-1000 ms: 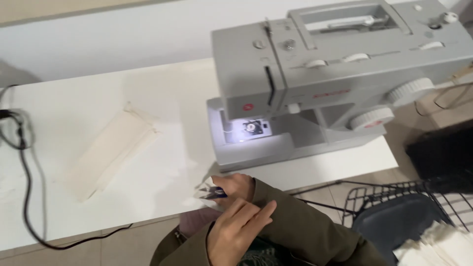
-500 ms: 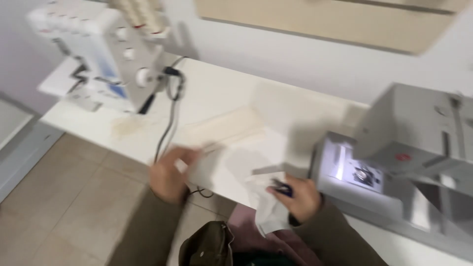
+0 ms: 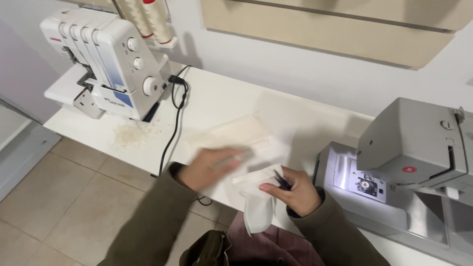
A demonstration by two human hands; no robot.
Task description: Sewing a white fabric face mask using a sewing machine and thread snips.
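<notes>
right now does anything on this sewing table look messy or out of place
Yes: a scatter of pale lint and thread scraps lies loose on the white table, just in front of the white overlock machine. Otherwise, the right hand grips a white cloth piece that dangles off the table edge; the left hand is too blurred to judge.

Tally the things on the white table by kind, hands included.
Sewing machines: 2 (white overlock machine, grey sewing machine)
Thread cones: 2
Black cable: 1
Fabric pieces: 2 (cream strip, white piece)
Hands: 2 (left hand, right hand)
Total: 9
</notes>
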